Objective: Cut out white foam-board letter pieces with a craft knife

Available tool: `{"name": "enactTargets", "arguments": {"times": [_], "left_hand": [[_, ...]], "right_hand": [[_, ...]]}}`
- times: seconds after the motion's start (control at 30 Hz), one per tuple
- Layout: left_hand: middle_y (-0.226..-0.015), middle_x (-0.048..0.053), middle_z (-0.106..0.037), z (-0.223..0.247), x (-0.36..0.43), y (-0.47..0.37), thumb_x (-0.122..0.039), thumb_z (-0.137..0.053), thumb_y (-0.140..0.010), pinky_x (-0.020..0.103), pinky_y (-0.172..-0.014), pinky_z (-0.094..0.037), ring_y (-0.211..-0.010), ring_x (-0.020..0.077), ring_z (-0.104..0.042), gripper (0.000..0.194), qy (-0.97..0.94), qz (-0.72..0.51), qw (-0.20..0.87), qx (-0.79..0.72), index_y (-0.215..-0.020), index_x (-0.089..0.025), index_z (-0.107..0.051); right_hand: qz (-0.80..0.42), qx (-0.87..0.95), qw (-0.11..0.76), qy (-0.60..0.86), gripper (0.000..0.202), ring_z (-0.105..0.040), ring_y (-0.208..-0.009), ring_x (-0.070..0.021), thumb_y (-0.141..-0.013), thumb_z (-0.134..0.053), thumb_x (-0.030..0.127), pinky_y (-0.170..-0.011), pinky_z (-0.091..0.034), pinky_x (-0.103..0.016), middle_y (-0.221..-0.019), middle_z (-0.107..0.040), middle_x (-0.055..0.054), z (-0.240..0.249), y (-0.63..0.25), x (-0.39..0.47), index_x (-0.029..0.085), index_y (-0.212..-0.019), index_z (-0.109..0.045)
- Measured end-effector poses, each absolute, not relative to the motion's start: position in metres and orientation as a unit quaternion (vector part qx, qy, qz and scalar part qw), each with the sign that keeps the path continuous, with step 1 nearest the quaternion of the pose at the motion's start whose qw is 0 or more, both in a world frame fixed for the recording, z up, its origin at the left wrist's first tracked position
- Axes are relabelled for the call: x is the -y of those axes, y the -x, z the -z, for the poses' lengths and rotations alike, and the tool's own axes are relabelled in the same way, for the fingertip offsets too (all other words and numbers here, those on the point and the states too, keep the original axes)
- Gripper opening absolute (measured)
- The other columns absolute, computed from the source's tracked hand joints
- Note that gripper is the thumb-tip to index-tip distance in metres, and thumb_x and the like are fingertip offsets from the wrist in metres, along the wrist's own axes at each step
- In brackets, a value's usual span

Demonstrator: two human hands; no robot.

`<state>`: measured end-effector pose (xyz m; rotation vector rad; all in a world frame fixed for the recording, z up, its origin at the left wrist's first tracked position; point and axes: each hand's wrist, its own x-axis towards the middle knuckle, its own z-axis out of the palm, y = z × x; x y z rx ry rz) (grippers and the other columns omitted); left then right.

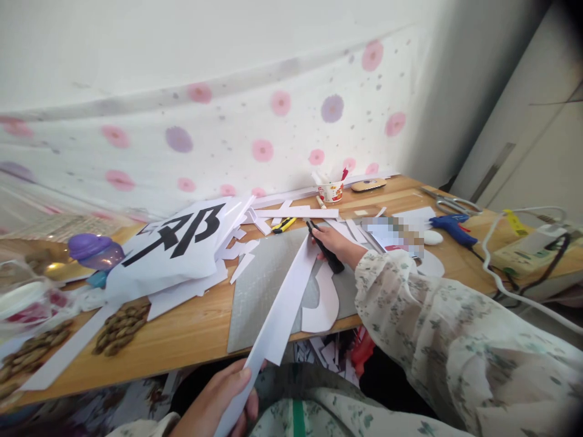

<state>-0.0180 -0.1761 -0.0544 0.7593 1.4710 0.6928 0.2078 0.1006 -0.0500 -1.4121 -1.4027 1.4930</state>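
Observation:
A long white strip (277,309) slants from the bottom of the view up over a grey cutting mat (255,291). My left hand (228,394) pinches its near end beyond the table's front edge. Closed round a black-handled cutter (328,250), my right hand (336,243) is at the strip's far end. A curved white cut piece (324,300) lies on the mat, to the right of the strip. The exact contact of the blade with the strip is too small to tell.
White scraps and a yellow cutter (284,225) lie behind the mat. Printed sheets (182,243) and peanuts (121,328) are left. Rightward are a phone (387,235), a blue glue gun (453,229), scissors (450,202) and a power strip (523,258) with cables. A paper cup (331,192) stands behind.

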Motion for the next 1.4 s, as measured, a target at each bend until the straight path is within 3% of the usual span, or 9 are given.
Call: {"name": "enactTargets", "arguments": {"times": [0.3, 0.43, 0.57, 0.63, 0.77, 1.0, 1.1, 1.27, 1.4], "left_hand": [[-0.058, 0.0, -0.059, 0.05, 0.177, 0.016, -0.081, -0.062, -0.057, 0.018, -0.032, -0.027, -0.031, 0.0043, -0.035, 0.068, -0.323, -0.299, 0.625, -0.645, -0.079, -0.017, -0.055], [-0.057, 0.0, -0.059, 0.053, 0.177, 0.016, -0.081, -0.061, -0.058, 0.018, -0.032, -0.027, -0.032, 0.0056, -0.037, 0.067, -0.322, -0.304, 0.627, -0.641, -0.079, -0.017, -0.056], [-0.055, 0.0, -0.058, 0.052, 0.177, 0.016, -0.079, -0.059, -0.062, 0.018, -0.032, -0.027, -0.031, 0.0057, -0.038, 0.065, -0.327, -0.305, 0.634, -0.632, -0.078, -0.016, -0.057], [-0.054, -0.001, -0.058, 0.051, 0.176, 0.016, -0.076, -0.06, -0.064, 0.018, -0.032, -0.028, -0.031, 0.0062, -0.039, 0.062, -0.328, -0.303, 0.638, -0.628, -0.08, -0.016, -0.057], [-0.055, -0.002, -0.058, 0.047, 0.174, 0.013, -0.073, -0.058, -0.066, 0.018, -0.031, -0.025, -0.029, 0.0064, -0.038, 0.062, -0.317, -0.303, 0.644, -0.627, -0.089, -0.015, -0.057], [-0.059, -0.002, -0.057, 0.042, 0.174, 0.011, -0.067, -0.059, -0.068, 0.019, -0.031, -0.029, -0.033, 0.0081, -0.041, 0.065, -0.327, -0.302, 0.637, -0.63, -0.104, -0.013, -0.055], [-0.058, -0.002, -0.057, 0.038, 0.175, 0.011, -0.064, -0.058, -0.071, 0.019, -0.031, -0.03, -0.033, 0.0082, -0.042, 0.062, -0.329, -0.297, 0.638, -0.629, -0.106, -0.013, -0.054], [-0.052, -0.003, -0.054, 0.034, 0.174, 0.008, -0.055, -0.052, -0.08, 0.019, -0.032, -0.029, -0.031, 0.0088, -0.04, 0.045, -0.323, -0.293, 0.637, -0.636, -0.098, -0.014, -0.056], [-0.057, -0.002, -0.057, 0.04, 0.176, 0.01, -0.061, -0.055, -0.076, 0.018, -0.031, -0.028, -0.032, 0.008, -0.041, 0.051, -0.328, -0.303, 0.641, -0.624, -0.099, -0.015, -0.056]], "right_hand": [[-0.55, 0.52, 0.366, 0.541, 0.03, -0.064, -0.08, -0.0148, -0.094, -0.054, 0.037, -0.068, -0.056, -0.032, -0.104, -0.064, -0.006, 0.042, -0.211, -0.094, 0.015, -0.114, -0.058], [-0.496, 0.538, 0.423, 0.534, 0.031, -0.06, -0.054, -0.0098, -0.098, -0.044, 0.035, -0.046, -0.049, -0.022, -0.086, -0.066, -0.004, 0.023, -0.22, -0.085, 0.018, -0.122, -0.053], [-0.502, 0.604, 0.39, 0.482, 0.054, -0.054, -0.037, -0.0108, -0.087, -0.057, 0.025, -0.035, -0.043, -0.022, -0.071, -0.065, 0.003, 0.002, -0.23, -0.053, 0.033, -0.138, -0.039], [-0.542, 0.638, 0.352, 0.419, 0.052, -0.057, -0.039, -0.0124, -0.082, -0.059, 0.021, -0.037, -0.046, -0.024, -0.071, -0.064, 0.004, -0.004, -0.234, -0.032, 0.033, -0.131, -0.046], [-0.691, 0.577, 0.321, 0.293, 0.015, -0.066, -0.056, -0.0165, -0.079, -0.057, 0.029, -0.057, -0.054, -0.03, -0.071, -0.066, -0.002, -0.007, -0.237, 0.008, 0.02, -0.089, -0.064], [-0.729, 0.503, 0.428, 0.181, 0.042, -0.068, -0.083, -0.0223, -0.074, -0.053, 0.03, -0.087, -0.052, -0.047, -0.085, -0.068, -0.003, -0.009, -0.231, 0.043, 0.026, -0.115, -0.061], [-0.698, 0.498, 0.454, 0.241, 0.044, -0.065, -0.087, -0.0205, -0.07, -0.062, 0.028, -0.087, -0.052, -0.044, -0.087, -0.065, -0.001, 0.0, -0.22, 0.055, 0.029, -0.115, -0.058], [-0.681, 0.543, 0.438, 0.222, 0.04, -0.062, -0.065, -0.0159, -0.075, -0.068, 0.04, -0.069, -0.054, -0.034, -0.071, -0.058, 0.003, 0.021, -0.209, 0.071, 0.028, -0.112, -0.059], [-0.508, 0.632, 0.503, 0.299, 0.038, -0.063, -0.067, -0.0182, -0.08, -0.066, 0.046, -0.072, -0.054, -0.038, -0.073, -0.061, 0.001, 0.022, -0.222, 0.038, 0.027, -0.113, -0.058]]}}
